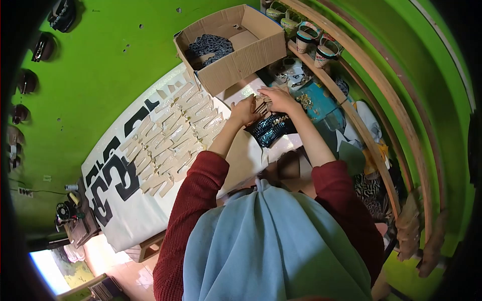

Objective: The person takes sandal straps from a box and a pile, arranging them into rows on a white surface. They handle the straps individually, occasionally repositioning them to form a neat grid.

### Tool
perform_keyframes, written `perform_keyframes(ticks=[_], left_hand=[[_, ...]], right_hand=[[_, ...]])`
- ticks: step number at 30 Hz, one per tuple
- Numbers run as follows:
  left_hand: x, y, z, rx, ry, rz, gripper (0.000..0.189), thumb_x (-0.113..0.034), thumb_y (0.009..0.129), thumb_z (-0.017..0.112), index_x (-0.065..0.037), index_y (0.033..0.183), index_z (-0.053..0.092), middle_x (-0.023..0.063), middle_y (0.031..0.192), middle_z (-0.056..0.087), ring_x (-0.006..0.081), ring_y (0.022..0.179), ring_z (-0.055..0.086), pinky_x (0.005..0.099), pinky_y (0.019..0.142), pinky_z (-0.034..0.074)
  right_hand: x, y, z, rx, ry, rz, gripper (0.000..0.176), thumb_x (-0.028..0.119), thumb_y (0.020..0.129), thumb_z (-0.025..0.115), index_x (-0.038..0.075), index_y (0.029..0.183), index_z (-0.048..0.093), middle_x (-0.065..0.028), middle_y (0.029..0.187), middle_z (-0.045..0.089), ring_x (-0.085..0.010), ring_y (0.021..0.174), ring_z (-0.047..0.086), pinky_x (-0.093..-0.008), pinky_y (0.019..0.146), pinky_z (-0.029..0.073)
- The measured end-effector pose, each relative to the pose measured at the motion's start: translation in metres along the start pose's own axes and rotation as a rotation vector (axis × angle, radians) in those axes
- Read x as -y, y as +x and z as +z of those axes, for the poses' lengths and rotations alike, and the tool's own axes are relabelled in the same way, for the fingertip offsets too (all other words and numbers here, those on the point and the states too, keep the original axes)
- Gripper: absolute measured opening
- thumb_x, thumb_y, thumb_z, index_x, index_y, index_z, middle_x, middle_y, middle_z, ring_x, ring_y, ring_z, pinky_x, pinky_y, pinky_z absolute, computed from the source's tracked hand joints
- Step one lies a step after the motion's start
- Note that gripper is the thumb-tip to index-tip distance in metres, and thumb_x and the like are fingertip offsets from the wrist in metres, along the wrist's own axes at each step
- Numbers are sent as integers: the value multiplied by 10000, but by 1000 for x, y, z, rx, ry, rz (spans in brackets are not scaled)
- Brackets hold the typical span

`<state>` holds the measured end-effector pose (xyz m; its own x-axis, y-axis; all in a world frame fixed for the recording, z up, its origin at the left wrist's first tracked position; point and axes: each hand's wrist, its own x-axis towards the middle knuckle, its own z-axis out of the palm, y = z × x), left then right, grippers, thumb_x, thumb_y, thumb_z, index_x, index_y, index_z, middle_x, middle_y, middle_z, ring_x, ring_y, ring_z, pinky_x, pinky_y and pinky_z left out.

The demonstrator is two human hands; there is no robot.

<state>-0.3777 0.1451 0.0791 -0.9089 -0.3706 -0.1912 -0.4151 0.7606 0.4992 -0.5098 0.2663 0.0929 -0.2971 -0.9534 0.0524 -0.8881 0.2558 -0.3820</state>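
Observation:
My left hand [244,111] is closed around the near side of a small bundle of tan strips [262,105]. On the bundle's other side, my right hand [279,99] grips it with bent fingers; the fingertips are partly hidden. Just below both hands lies a glossy black-teal piece with a crocodile-like texture [270,131]. Gold-coloured metal bits [305,102] are scattered beside my right wrist. To the left, many cream strap pieces [175,130] are spread in rows, with gold buckles [187,119] among them.
An open cardboard box [241,65] holding dark patterned material [211,47] stands behind my hands. Black cut-out shapes [120,183] lie on the white table covering [123,228]. Wooden rails [371,125] curve along the right, with small baskets [326,51] at the top. A sewing machine [70,215] stands at left.

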Motion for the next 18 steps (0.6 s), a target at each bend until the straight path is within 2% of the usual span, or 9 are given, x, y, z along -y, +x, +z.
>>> perform_keyframes(ticks=[1, 2, 3, 7, 8, 11, 12, 18], left_hand=[[2, 3, -2, 95, 9, -23, 772, -425, 616, 765, -142, 1261, 449, 100, 1201, 554, 295, 1141, 503, 563, 917, 326], [2, 3, -1, 32, 18, -18, 680, -424, 604, 779, -145, 1168, 522, 82, 1135, 592, 289, 1074, 543, 514, 851, 369], [1, 0, -4, 26, 19, -30, 680, -424, 604, 779, -145, 1168, 522, 82, 1135, 592, 289, 1074, 543, 514, 851, 369], [-6, -3, -7, -86, 31, 75, 690, -366, 612, 787, -143, 1197, 497, 100, 1145, 570, 307, 1063, 540, 489, 859, 389], [-6, -4, -6, -112, 40, 102, 709, -338, 611, 789, -138, 1218, 482, 110, 1156, 556, 315, 1066, 534, 474, 862, 403], [5, 0, 0, -216, -40, 179, 739, -280, 608, 786, -107, 1242, 448, 142, 1183, 512, 334, 1082, 513, 427, 881, 429], [4, 0, -2, -225, -68, 192, 752, -228, 596, 787, -80, 1241, 429, 172, 1191, 475, 364, 1073, 503, 387, 902, 438], [7, 0, 3, -138, -45, 169, 770, -246, 590, 801, -63, 1236, 424, 171, 1177, 473, 365, 1095, 485, 392, 925, 421]], right_hand=[[-2, 1, -5, 2, 6, -11, 732, 103, 588, 706, 154, 1282, 476, -68, 1311, 487, -276, 1180, 450, -426, 986, 353], [-6, 1, -12, 112, -44, 38, 745, 106, 590, 720, 161, 1289, 467, -45, 1307, 485, -268, 1196, 420, -423, 986, 342], [-9, 3, -17, 222, -96, 87, 758, 109, 592, 735, 168, 1296, 458, -22, 1302, 483, -260, 1213, 390, -419, 987, 331], [-25, 13, -15, 226, -126, -11, 779, 178, 550, 773, 197, 1273, 486, -44, 1198, 485, -243, 1166, 404, -430, 971, 334], [-28, 15, -15, 222, -126, -34, 738, 183, 539, 780, 179, 1226, 509, -57, 1151, 490, -259, 1148, 421, -417, 959, 362], [-39, 21, -14, 161, -43, -124, 675, 175, 534, 779, 150, 1158, 524, -68, 1141, 488, -279, 1134, 442, -400, 938, 396], [-40, 20, -16, 149, 9, -143, 640, 172, 537, 775, 125, 1120, 517, -81, 1147, 494, -283, 1124, 467, -394, 918, 418], [-47, 28, -12, 224, 76, -179, 701, 211, 536, 797, 122, 1163, 497, -98, 1122, 550, -277, 1096, 516, -400, 909, 422]])
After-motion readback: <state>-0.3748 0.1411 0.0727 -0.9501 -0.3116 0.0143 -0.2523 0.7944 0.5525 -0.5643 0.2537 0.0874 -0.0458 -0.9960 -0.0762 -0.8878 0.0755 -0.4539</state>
